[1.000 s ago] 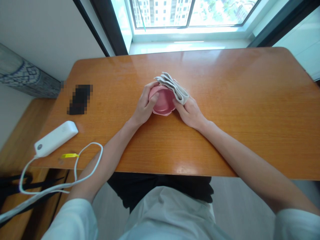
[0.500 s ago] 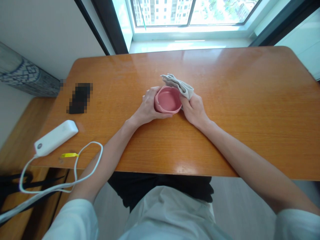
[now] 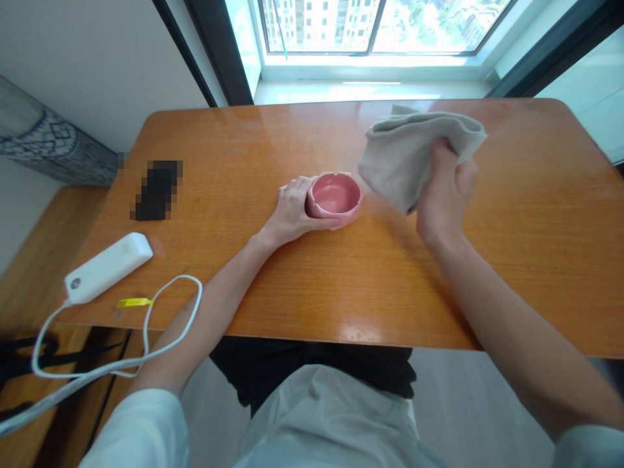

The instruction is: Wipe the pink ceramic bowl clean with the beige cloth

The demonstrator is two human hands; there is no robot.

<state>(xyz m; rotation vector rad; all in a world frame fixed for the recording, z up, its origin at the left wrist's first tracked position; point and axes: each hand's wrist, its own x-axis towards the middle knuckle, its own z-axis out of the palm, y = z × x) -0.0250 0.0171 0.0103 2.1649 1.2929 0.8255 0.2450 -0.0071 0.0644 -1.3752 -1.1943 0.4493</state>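
Observation:
A small pink bowl (image 3: 335,196) with a wavy rim stands upright on the wooden table (image 3: 302,292), near its middle. My left hand (image 3: 296,211) is closed around the bowl's left side, the thumb along the near side and the other fingers behind. To the right, raised over the table and apart from the bowl, my right hand (image 3: 447,192) grips a folded light grey cloth (image 3: 407,153). The cloth fans out to the left and hides some of the fingers.
A white power strip (image 3: 110,268) with a white cable (image 3: 146,325) and yellow tag (image 3: 134,302) lies at the left front. Behind it is a pixelated dark object (image 3: 156,192). A window (image 3: 370,29) lies beyond the table's far edge.
My right hand has lifted the cloth off the bowl and moved right and up. The bowl, still in my left hand, has shifted slightly right.

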